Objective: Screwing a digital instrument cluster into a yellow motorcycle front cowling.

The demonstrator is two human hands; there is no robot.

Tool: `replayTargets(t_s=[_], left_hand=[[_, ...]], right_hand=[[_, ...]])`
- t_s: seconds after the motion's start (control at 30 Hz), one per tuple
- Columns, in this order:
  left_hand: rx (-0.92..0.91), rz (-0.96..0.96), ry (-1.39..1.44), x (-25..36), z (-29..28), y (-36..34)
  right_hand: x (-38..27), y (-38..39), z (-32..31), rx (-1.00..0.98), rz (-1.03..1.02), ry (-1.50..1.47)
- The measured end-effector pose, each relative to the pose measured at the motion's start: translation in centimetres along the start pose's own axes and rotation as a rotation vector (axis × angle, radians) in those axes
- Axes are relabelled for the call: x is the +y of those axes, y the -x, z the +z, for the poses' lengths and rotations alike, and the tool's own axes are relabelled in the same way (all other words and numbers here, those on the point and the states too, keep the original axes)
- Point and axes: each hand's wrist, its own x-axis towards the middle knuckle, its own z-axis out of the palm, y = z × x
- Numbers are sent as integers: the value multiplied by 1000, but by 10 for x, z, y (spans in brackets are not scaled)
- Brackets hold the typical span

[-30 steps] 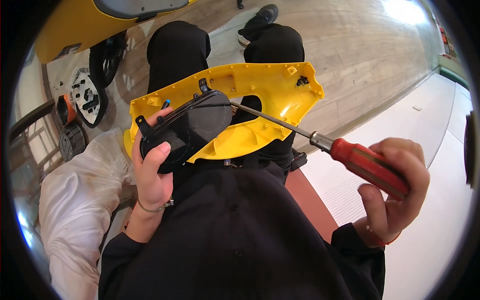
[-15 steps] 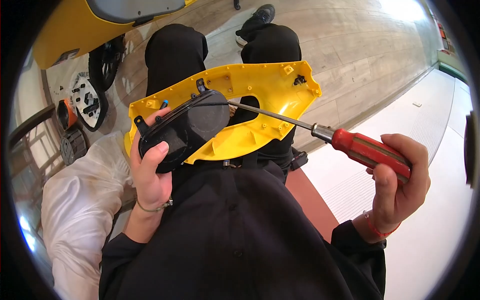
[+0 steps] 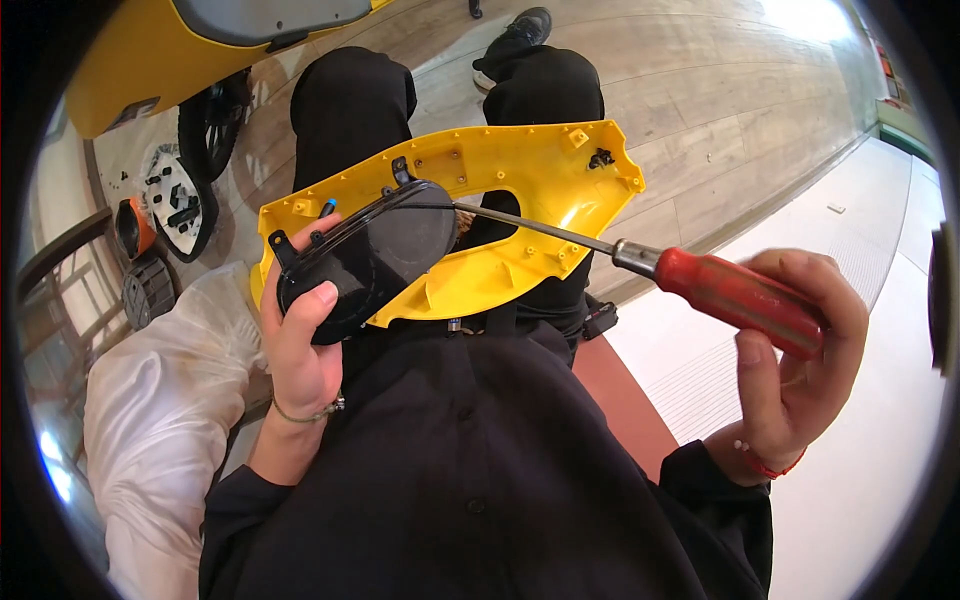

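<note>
Red-handled screwdriver (image 3: 740, 300), held in the right hand (image 3: 800, 408), perhaps touches the black housing (image 3: 400, 243) the left hand (image 3: 305, 358) clasps.

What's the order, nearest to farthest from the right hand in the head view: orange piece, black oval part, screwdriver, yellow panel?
1. Screwdriver: in the right hand.
2. Yellow panel: across the lap.
3. Black oval part: in the left hand.
4. Orange piece: far left.

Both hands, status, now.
Left hand: closed, holding the black rounded part, thumb on its face.
Right hand: closed, holding the red-handled screwdriver by its handle.
</note>
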Motion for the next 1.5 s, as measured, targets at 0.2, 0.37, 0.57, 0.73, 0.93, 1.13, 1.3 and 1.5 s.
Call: replayTargets(t_s=[0.2, 0.37, 0.57, 0.73, 0.93, 1.13, 1.3, 1.5], left_hand=[[13, -28, 59, 0, 1, 0], [7, -35, 51, 2, 3, 0], [-5, -34, 74, -1, -1, -1], [28, -31, 47, -1, 3, 0], [-1, -54, 87, -1, -1, -1], [-13, -60, 106, 1, 4, -1], [-4, -64, 108, 0, 2, 0], [10, -54, 93, 1, 6, -1]], right_hand=[[-8, 0, 2, 1, 28, -13], [4, -3, 0, 26, -2, 43], [-8, 4, -2, 35, 147, -30], [-1, -2, 1, 69, 12, -27], [-9, 7, -3, 34, 192, 20], [-1, -3, 7, 171, -78, -51], [-4, 10, 0, 184, 125, 104], [3, -1, 4, 82, 13, -170]])
